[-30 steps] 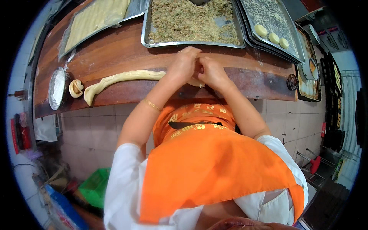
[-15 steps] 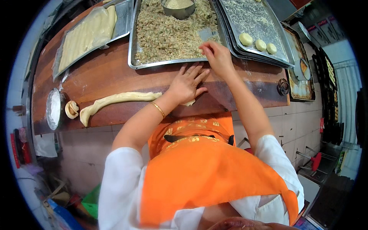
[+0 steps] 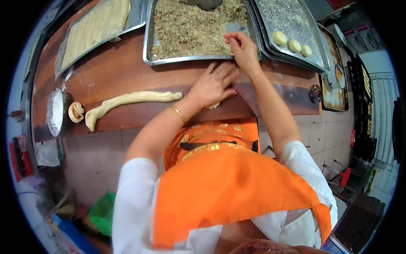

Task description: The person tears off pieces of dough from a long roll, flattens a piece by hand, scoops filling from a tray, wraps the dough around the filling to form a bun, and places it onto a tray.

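Observation:
My left hand [image 3: 215, 84] lies palm down on the wooden table [image 3: 275, 101], fingers spread, over a small piece of pale dough [image 3: 211, 106] that is mostly hidden. My right hand [image 3: 242, 47] is raised at the front edge of the tray of chopped filling [image 3: 186, 36], fingers bent and pinched; what is between them, if anything, I cannot make out. A long rope of dough [image 3: 135, 98] lies left of my left hand, beside a coiled piece [image 3: 76, 112] and a metal bowl of white powder [image 3: 57, 111].
Dough strips under plastic [image 3: 91, 34] fill a tray at back left. A dark container [image 3: 205, 2] sits in the filling. At right are stacked trays with three dough rounds [image 3: 294, 45], round cutters [image 3: 315, 94] and a stained baking tray [image 3: 336, 99]. A green crate [image 3: 101, 216] is below left.
My hands, together over the dough a second ago, have parted: the left now lies spread on the table, and the right has risen forward to the filling tray.

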A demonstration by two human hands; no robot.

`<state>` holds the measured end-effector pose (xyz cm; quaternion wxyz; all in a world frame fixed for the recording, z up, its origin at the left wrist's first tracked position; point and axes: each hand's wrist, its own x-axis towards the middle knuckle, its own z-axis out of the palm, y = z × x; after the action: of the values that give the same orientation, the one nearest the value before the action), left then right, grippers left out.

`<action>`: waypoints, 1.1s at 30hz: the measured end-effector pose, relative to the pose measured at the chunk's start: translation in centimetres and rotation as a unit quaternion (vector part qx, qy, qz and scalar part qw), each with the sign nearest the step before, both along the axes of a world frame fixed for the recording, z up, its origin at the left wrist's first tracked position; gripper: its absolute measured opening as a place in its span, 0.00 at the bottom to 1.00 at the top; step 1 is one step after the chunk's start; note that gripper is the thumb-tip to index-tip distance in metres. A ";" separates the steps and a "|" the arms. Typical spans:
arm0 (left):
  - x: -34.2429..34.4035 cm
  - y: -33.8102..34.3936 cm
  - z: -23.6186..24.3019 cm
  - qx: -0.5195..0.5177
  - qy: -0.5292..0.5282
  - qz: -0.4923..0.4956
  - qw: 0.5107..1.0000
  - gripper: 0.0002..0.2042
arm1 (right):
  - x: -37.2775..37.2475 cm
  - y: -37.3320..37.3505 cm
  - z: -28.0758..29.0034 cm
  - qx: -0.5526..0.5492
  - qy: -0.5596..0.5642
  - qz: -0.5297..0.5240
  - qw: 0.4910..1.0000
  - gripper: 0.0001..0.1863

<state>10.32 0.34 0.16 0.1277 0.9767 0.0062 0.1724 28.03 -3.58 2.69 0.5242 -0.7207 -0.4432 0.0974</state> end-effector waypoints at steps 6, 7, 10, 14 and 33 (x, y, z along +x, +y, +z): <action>-0.3 -0.2 0.4 0.019 -0.008 0.006 1.000 0.28 | 0.7 2.2 2.2 -0.214 -0.290 0.006 0.933 0.25; -0.4 -0.5 0.4 0.017 0.002 0.019 1.000 0.28 | 0.6 2.4 2.4 -0.258 -0.312 0.005 0.915 0.29; -0.5 -0.5 0.5 -0.003 0.008 0.023 1.000 0.28 | 1.3 3.4 2.7 -0.331 -0.309 0.120 0.883 0.39; -0.4 -0.5 0.2 -0.028 0.009 0.021 0.999 0.27 | 4.1 3.2 3.3 -0.341 -0.346 0.206 0.849 0.41; -0.4 -0.5 1.4 -0.063 0.030 0.011 0.997 0.25 | 5.2 8.3 -2.0 -0.144 0.192 0.053 0.969 0.16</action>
<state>9.88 -0.21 1.51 0.1871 0.9713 0.0314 0.1436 33.19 4.70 0.65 0.4837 -0.7320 -0.3535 0.3244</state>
